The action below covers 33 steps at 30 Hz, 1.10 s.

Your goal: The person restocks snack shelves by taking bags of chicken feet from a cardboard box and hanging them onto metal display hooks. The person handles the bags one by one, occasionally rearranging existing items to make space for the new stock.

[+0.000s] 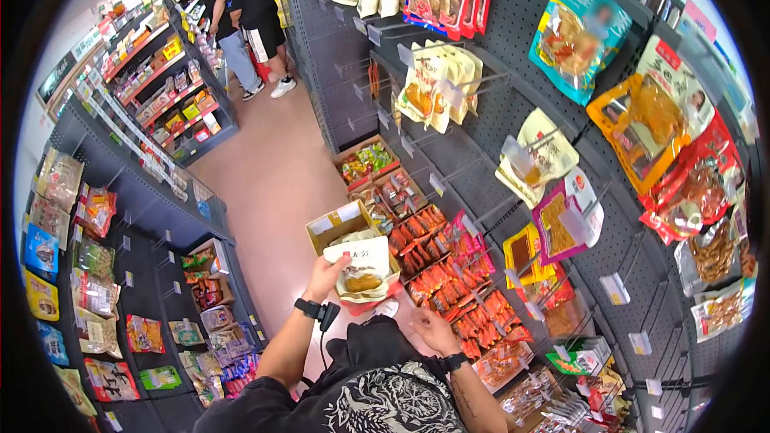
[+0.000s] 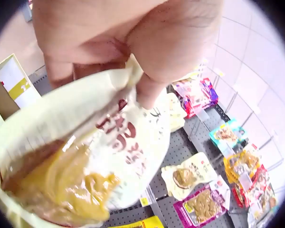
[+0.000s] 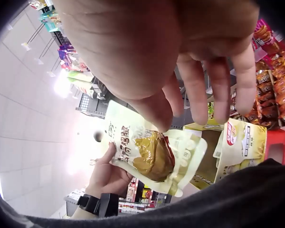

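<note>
My left hand point(image 1: 322, 274) pinches a cream-coloured food packet point(image 1: 358, 266) with a brown piece of food showing on its front, held over an opened cardboard box point(image 1: 335, 223). In the left wrist view the thumb and fingers of the left hand point(image 2: 128, 42) grip the packet point(image 2: 80, 156) at its edge. My right hand point(image 1: 433, 330) holds nothing; in the right wrist view the fingers of the right hand point(image 3: 180, 71) hang loosely spread above the packet point(image 3: 154, 154), apart from it.
At the right, a pegboard shelf point(image 1: 513, 72) carries hanging packets, including similar cream packets point(image 1: 439, 84). Orange snack packs point(image 1: 473, 305) fill trays beside the box. A red stool point(image 3: 279, 140) stands under the box. Two people point(image 1: 245, 16) stand in the far aisle; another shelf point(image 1: 144, 273) lines the left.
</note>
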### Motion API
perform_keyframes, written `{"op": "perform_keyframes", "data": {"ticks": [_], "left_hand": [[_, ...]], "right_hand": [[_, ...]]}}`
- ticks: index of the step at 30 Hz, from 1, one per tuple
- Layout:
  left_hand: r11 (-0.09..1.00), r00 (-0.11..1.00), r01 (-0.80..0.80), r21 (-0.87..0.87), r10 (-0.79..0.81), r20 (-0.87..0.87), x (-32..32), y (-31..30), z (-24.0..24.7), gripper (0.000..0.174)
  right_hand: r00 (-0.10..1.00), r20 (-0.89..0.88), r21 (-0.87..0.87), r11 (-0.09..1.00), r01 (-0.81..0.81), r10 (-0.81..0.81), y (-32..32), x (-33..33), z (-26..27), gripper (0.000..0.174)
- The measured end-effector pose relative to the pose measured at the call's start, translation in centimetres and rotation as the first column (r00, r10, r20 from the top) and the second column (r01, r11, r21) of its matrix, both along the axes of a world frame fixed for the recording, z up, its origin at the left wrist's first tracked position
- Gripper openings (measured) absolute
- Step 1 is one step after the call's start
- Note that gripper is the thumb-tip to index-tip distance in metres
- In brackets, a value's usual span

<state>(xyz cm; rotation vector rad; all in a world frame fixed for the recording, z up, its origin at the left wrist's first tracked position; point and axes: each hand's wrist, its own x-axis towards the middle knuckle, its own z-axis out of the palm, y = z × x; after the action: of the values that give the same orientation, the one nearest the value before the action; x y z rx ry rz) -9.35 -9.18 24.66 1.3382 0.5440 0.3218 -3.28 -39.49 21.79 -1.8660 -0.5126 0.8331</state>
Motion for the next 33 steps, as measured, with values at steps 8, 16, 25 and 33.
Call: {"op": "perform_keyframes", "data": {"ticks": [8, 16, 25, 33], "left_hand": [[0.9, 0.917, 0.377, -0.218, -0.33, 0.225, 10.2, -0.9, 4.1, 0.028], [0.84, 0.858, 0.45, -0.302, -0.313, 0.408, 28.1, 0.8, 9.6, 0.023], [0.893, 0.736, 0.435, -0.117, -0.278, 0.617, 36.9, 2.1, 12.2, 0.012], [0.872, 0.755, 0.472, -0.127, -0.326, 0.569, 37.8, 2.8, 12.3, 0.02]], "right_hand": [[0.996, 0.091, 0.116, 0.993, -0.027, 0.016, 6.7, 5.4, 3.9, 0.051], [0.835, 0.209, 0.113, 0.861, 0.496, -0.509, 11.1, 9.2, 9.9, 0.052], [0.901, 0.09, -0.059, 0.9, 0.431, -0.425, 6.2, 8.1, 6.2, 0.043], [0.89, 0.1, -0.026, 0.893, 0.45, -0.446, 3.9, 7.9, 3.8, 0.044]]}}
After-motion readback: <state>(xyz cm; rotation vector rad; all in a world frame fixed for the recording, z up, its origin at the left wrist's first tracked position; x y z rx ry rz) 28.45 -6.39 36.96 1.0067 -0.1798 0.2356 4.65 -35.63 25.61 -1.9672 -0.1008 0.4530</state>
